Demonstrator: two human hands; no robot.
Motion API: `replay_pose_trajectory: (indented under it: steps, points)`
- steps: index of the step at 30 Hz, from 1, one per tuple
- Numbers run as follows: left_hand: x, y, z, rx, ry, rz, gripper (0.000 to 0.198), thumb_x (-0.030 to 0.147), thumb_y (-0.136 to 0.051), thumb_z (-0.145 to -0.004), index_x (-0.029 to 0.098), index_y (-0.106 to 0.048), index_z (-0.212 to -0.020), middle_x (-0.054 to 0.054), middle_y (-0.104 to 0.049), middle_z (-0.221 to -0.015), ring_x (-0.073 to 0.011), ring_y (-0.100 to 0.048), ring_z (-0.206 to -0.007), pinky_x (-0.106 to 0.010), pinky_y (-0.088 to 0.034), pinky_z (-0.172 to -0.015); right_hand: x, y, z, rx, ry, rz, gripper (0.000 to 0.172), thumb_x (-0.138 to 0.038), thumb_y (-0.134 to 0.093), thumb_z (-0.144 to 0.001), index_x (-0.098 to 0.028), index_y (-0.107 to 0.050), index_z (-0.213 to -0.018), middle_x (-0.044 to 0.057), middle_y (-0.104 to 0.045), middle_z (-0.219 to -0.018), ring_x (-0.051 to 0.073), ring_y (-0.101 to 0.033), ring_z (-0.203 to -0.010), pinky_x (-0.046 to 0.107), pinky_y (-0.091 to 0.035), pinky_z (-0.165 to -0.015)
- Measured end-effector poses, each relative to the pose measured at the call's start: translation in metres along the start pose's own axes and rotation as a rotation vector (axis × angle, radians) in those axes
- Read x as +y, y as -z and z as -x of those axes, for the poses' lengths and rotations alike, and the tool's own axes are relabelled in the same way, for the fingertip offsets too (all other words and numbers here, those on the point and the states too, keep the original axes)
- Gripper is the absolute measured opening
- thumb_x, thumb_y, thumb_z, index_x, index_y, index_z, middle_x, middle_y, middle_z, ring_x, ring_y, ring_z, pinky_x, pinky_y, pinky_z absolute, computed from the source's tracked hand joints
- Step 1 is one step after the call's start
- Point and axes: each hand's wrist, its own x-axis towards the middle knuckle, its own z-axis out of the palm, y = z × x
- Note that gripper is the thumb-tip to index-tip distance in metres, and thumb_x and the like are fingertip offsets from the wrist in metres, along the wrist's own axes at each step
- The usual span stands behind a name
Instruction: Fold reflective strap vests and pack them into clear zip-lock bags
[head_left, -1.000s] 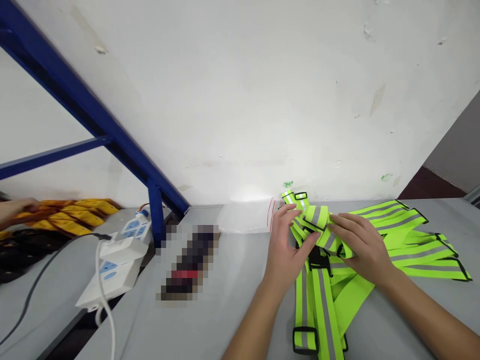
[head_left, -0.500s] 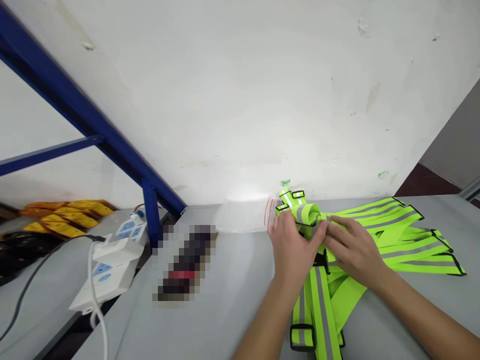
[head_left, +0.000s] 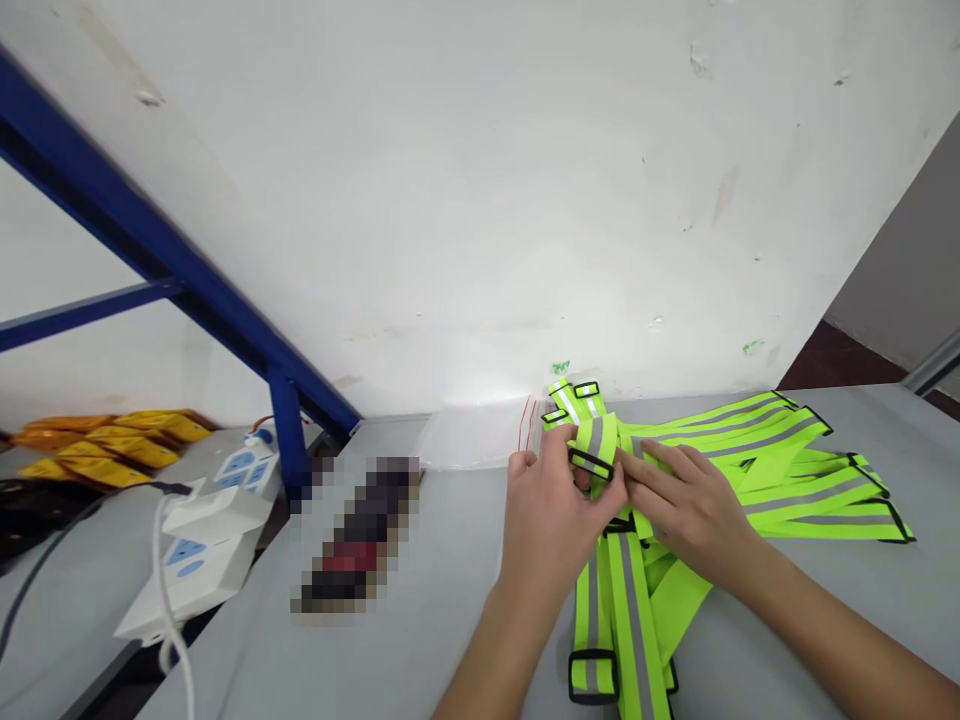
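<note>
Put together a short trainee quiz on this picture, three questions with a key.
1. True or false: the left hand and the right hand both touch neon-green webbing straps with grey stripes.
2. The clear, flat plastic packaging with red lines lies:
A. on the flat grey tabletop
B. in the right hand
C. around the straps
3. Which hand is nearer that packaging?

Key: 1. True. 2. A. 3. The left.

The left hand holds a folded lime strap, the right hand against it. More straps cross the tabletop.
</note>
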Motion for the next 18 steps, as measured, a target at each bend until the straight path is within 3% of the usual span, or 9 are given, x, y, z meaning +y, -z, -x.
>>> replay_pose_trajectory:
  steps: [3, 6, 8, 11, 13, 16, 18]
  points:
    - [0.006, 0.012, 0.003, -0.076, 0.093, 0.019, 0.033, 0.037, -0.061, -0.076, 0.023, -0.048, -0.103, 0.009, -0.054, -0.054, -0.0169, -0.055, -0.051, -0.031, -0.043, -0.063, -0.002, 0.003, -0.002, 0.016, -0.001, -0.004, 0.024, -0.004, -0.045, -0.091, -0.017, -0.065, -0.089, 0.005, -0.063, -0.128, 0.025, -0.056, -0.108, 0.036, -0.044, -0.076]
    - [0.008, 0.027, 0.005, -0.190, 0.166, 0.083, 0.028, 0.039, -0.057, -0.079, 0.026, -0.050, -0.104, 0.010, -0.048, -0.050, -0.0147, -0.049, -0.044, -0.024, -0.034, -0.046, -0.003, 0.007, -0.003, 0.012, 0.010, 0.000, 0.020, -0.006, -0.050, -0.090, -0.018, -0.066, -0.090, 0.004, -0.061, -0.131, 0.025, -0.056, -0.110, 0.036, -0.044, -0.076]
    - [0.006, 0.037, 0.006, -0.266, 0.170, 0.134, 0.036, 0.039, -0.055, -0.082, 0.028, -0.048, -0.115, 0.011, -0.045, -0.047, -0.0136, -0.046, -0.041, -0.022, -0.028, -0.040, -0.005, 0.009, -0.003, 0.013, 0.027, -0.002, 0.019, -0.006, -0.051, -0.090, -0.019, -0.066, -0.088, 0.003, -0.060, -0.132, 0.025, -0.055, -0.111, 0.036, -0.043, -0.076]
    - [-0.003, 0.051, 0.004, -0.334, 0.139, 0.189, 0.062, 0.036, -0.054, -0.083, 0.029, -0.028, -0.139, 0.011, -0.047, -0.050, -0.0131, -0.047, -0.043, -0.020, -0.029, -0.041, -0.008, 0.015, -0.004, 0.014, 0.042, -0.011, 0.019, -0.008, -0.051, -0.091, -0.019, -0.066, -0.087, 0.002, -0.061, -0.131, 0.025, -0.055, -0.111, 0.035, -0.043, -0.075]
    - [-0.013, 0.057, 0.002, -0.355, 0.082, 0.188, 0.072, 0.034, -0.054, -0.084, 0.028, -0.018, -0.146, 0.010, -0.049, -0.053, -0.0123, -0.048, -0.044, -0.019, -0.031, -0.042, -0.010, 0.019, -0.005, 0.020, 0.045, -0.013, 0.020, -0.009, -0.050, -0.092, -0.019, -0.067, -0.088, 0.002, -0.062, -0.129, 0.024, -0.056, -0.109, 0.035, -0.044, -0.075]
    - [-0.030, 0.054, 0.002, -0.344, -0.052, 0.107, 0.061, 0.035, -0.054, -0.083, 0.027, -0.033, -0.140, 0.011, -0.045, -0.050, -0.0106, -0.045, -0.042, -0.019, -0.032, -0.043, -0.013, 0.021, -0.007, 0.036, 0.041, -0.005, 0.023, -0.007, -0.047, -0.092, -0.018, -0.067, -0.090, 0.003, -0.065, -0.125, 0.024, -0.058, -0.105, 0.035, -0.045, -0.074]
    - [-0.038, 0.044, 0.005, -0.233, -0.164, 0.028, 0.043, 0.034, -0.055, -0.082, 0.025, -0.050, -0.124, 0.011, -0.042, -0.047, -0.0096, -0.042, -0.040, -0.019, -0.034, -0.044, -0.014, 0.019, -0.007, 0.047, 0.030, -0.002, 0.023, -0.007, -0.046, -0.091, -0.018, -0.066, -0.092, 0.005, -0.066, -0.123, 0.024, -0.058, -0.103, 0.036, -0.046, -0.075]
